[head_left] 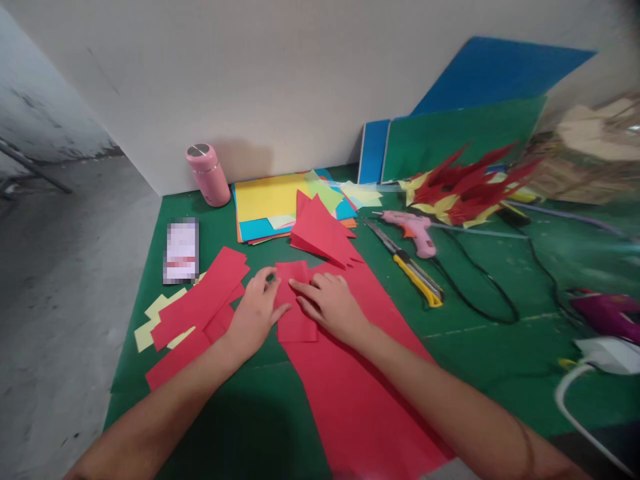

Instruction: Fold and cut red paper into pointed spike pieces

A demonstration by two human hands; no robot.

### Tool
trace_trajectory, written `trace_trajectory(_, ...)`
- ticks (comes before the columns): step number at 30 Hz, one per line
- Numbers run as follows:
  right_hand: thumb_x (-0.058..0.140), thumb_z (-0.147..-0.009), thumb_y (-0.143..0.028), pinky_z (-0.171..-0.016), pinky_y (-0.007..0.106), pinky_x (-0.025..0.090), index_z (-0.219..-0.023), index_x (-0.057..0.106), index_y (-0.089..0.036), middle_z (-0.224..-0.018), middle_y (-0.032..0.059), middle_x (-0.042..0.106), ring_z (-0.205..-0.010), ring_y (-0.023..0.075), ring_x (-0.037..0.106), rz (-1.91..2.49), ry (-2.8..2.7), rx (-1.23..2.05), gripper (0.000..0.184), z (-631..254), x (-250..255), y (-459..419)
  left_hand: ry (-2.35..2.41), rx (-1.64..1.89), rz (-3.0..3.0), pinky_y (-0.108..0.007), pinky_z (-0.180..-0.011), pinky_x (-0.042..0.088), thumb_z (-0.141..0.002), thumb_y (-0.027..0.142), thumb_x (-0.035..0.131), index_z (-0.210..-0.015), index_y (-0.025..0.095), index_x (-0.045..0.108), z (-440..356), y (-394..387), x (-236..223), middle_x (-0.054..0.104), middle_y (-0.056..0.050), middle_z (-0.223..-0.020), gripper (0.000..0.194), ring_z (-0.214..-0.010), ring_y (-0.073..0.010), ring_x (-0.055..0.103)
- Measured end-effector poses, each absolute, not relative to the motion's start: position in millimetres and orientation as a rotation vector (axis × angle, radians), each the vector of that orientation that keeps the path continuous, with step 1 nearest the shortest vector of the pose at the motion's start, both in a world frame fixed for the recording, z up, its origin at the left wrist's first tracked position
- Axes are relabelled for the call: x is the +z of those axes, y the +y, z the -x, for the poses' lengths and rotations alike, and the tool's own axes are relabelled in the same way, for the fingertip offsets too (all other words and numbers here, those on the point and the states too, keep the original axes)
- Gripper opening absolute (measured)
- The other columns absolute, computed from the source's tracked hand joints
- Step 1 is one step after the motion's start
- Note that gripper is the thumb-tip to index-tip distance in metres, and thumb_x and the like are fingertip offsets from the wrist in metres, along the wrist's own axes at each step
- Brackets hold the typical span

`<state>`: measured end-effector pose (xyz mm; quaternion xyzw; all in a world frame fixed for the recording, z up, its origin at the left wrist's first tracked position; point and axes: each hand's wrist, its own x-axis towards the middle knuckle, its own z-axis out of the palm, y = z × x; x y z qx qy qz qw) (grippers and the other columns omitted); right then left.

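A folded red paper piece lies on the upper end of a long red paper sheet. My left hand is at the folded piece's left edge, its thumb and index finger apart. Across the piece's right side rests my right hand, with fingers stretched out and pressing on the paper. Neither hand grips anything that I can see. Cut red paper strips lie left of my left hand, over pale yellow paper pieces. Beyond my hands is a stack of pointed red paper cutouts.
A phone and a pink bottle stand left. Coloured sheets lie behind. Rightward are a yellow utility knife, a pink glue gun with a black cord, a red-and-yellow paper flame and a white plug.
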<state>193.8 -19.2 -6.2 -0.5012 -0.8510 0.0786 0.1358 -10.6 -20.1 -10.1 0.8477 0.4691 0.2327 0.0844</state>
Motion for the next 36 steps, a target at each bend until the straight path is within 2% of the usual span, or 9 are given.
trace_trajectory(2, 0.049, -0.100, -0.033, -0.070, 0.032, 0.027, -0.127, 0.067, -0.025, -0.085, 0.0074, 0.059, -0.082, 0.0216, 0.050, 1.439, -2.463, 0.213, 0.034, -194.4, -6.8, -19.2, 1.378, 0.657, -2.635, -0.044, -0.094, 0.052, -0.097, 0.033, 0.054, -0.122, 0.012, 0.059, 9.4, -20.7, -9.1, 0.058, -0.019, -0.125, 0.034, -0.110, -0.0288, 0.060)
trace_trajectory(5, 0.049, -0.099, -0.033, -0.068, 0.032, 0.026, -0.127, 0.067, -0.025, -0.083, 0.0066, 0.058, -0.080, 0.0208, 0.049, 1.418, -2.462, 0.195, 0.034, -196.4, -7.4, -18.8, 1.357, 0.605, -2.720, -0.044, -0.091, 0.053, -0.099, 0.033, 0.050, -0.124, 0.012, 0.059, 8.4, -21.2, -8.6, 0.062, -0.017, -0.120, 0.033, -0.106, -0.0274, 0.062)
trace_trajectory(13, 0.047, -0.100, -0.035, -0.068, 0.031, 0.026, -0.128, 0.066, -0.025, -0.083, 0.0064, 0.057, -0.079, 0.0202, 0.049, 1.380, -2.467, 0.194, 0.035, -199.5, -9.3, -17.8, 1.365, 0.518, -2.761, -0.041, -0.088, 0.056, -0.098, 0.027, 0.053, -0.122, 0.013, 0.062, 7.6, -23.0, -9.2, 0.063, -0.016, -0.121, 0.029, -0.106, -0.0262, 0.062)
trace_trajectory(17, 0.043, -0.102, -0.037, -0.067, 0.032, 0.025, -0.131, 0.065, -0.027, -0.083, 0.0067, 0.056, -0.079, 0.0206, 0.048, 1.385, -2.499, 0.168, 0.037, -199.6, -9.7, -17.8, 1.390, 0.503, -2.766, -0.043, -0.092, 0.054, -0.094, 0.038, 0.060, -0.124, 0.009, 0.061, 6.3, -24.2, -8.1, 0.062, -0.020, -0.123, 0.041, -0.108, -0.0286, 0.061)
trace_trajectory(21, 0.041, -0.103, -0.039, -0.066, 0.032, 0.024, -0.133, 0.063, -0.029, -0.082, 0.0063, 0.055, -0.078, 0.0205, 0.047, 1.398, -2.527, 0.155, 0.038, -199.4, -8.5, -17.7, 1.448, 0.500, -2.726, -0.046, -0.094, 0.052, -0.087, 0.046, 0.066, -0.126, 0.012, 0.061, 6.3, -26.0, -9.7, 0.055, -0.022, -0.135, 0.053, -0.105, -0.0291, 0.060)
trace_trajectory(27, 0.041, -0.103, -0.039, -0.068, 0.032, 0.025, -0.135, 0.061, -0.029, -0.083, 0.0063, 0.055, -0.080, 0.0206, 0.047, 1.395, -2.541, 0.174, 0.039, -199.9, -6.7, -16.9, 1.450, 0.550, -2.743, -0.043, -0.092, 0.053, -0.085, 0.049, 0.067, -0.122, 0.012, 0.064, 8.0, -25.4, -11.5, 0.058, -0.020, -0.135, 0.052, -0.102, -0.0269, 0.060)
trace_trajectory(36, 0.043, -0.102, -0.038, -0.066, 0.031, 0.022, -0.134, 0.062, -0.030, -0.082, 0.0060, 0.053, -0.078, 0.0204, 0.044, 1.411, -2.553, 0.146, 0.038, -198.6, -6.0, -16.2, 1.386, 0.540, -2.856, -0.042, -0.092, 0.050, -0.090, 0.051, 0.059, -0.120, 0.007, 0.063, 9.7, -23.4, -6.3, 0.061, -0.023, -0.129, 0.053, -0.111, -0.0303, 0.061)
